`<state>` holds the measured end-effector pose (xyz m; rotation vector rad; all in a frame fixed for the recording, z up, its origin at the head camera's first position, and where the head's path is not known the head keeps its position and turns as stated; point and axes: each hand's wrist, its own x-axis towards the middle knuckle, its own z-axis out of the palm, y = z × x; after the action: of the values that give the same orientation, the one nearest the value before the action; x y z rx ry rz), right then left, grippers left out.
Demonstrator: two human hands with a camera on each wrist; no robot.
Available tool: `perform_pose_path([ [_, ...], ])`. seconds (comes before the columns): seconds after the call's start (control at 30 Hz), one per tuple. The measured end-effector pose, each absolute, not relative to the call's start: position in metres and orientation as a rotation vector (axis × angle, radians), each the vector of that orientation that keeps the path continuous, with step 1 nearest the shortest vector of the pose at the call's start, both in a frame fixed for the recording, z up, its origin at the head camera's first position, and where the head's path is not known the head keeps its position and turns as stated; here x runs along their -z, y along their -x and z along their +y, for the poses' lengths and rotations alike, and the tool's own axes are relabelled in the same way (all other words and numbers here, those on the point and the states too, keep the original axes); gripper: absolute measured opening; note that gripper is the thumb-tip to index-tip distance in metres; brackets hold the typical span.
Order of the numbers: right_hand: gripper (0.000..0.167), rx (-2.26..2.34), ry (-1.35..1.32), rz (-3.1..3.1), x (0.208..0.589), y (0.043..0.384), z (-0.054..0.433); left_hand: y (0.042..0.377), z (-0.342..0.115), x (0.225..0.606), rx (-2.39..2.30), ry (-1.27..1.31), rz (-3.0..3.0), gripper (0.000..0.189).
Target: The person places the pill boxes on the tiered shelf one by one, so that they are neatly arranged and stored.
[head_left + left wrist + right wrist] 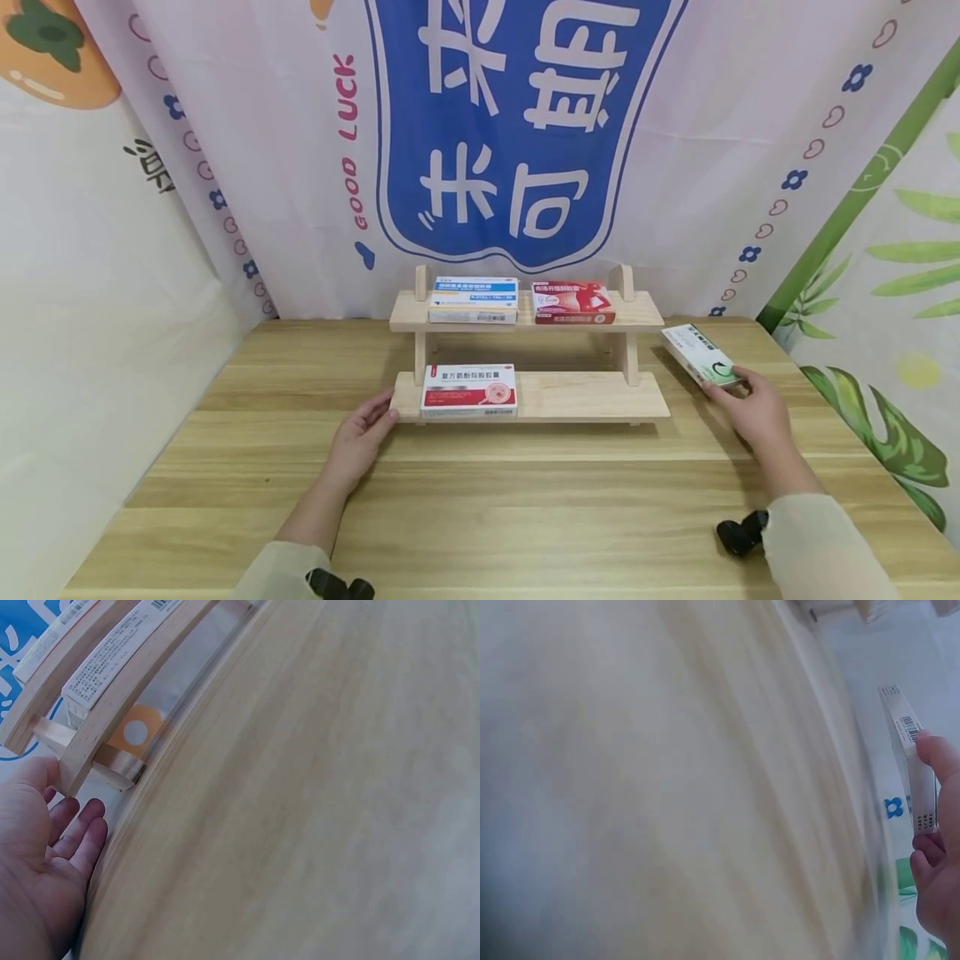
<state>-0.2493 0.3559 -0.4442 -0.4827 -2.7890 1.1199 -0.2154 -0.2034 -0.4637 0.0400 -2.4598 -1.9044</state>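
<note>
A two-tier wooden display stand (585,396) stands on the table in the head view. My left hand (360,442) holds the left end of its lower tier; in the left wrist view the thumb lies against the plank's end and the fingers curl close by. To the right of the stand, my right hand (757,408) grips a white and green medicine box (697,354) by its near end, the box slanting toward the stand. On the lower tier lies a red and white medicine box (469,390). The upper tier bears a blue and white box (473,300) and a red box (573,302).
The wood-grain table (495,508) spreads in front of the stand. Behind it hangs a printed cloth (300,167) with a large blue label. More printed cloth (907,333) with green leaves borders the right side. Black wrist devices (742,533) sit at the sleeves.
</note>
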Motion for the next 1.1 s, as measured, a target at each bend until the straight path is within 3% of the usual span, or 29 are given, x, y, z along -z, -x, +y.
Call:
perform_pose_path([
  [0.37,0.092,-1.230,0.418,-2.727,0.420,0.225,0.357,0.214,-0.203,0.461,1.912,-0.026,-2.463,0.047],
  [1.1,0.072,-1.205,0.187,-2.576,0.379,0.179,0.347,0.215,-0.203,0.461,1.928,-0.043,-2.452,0.046],
])
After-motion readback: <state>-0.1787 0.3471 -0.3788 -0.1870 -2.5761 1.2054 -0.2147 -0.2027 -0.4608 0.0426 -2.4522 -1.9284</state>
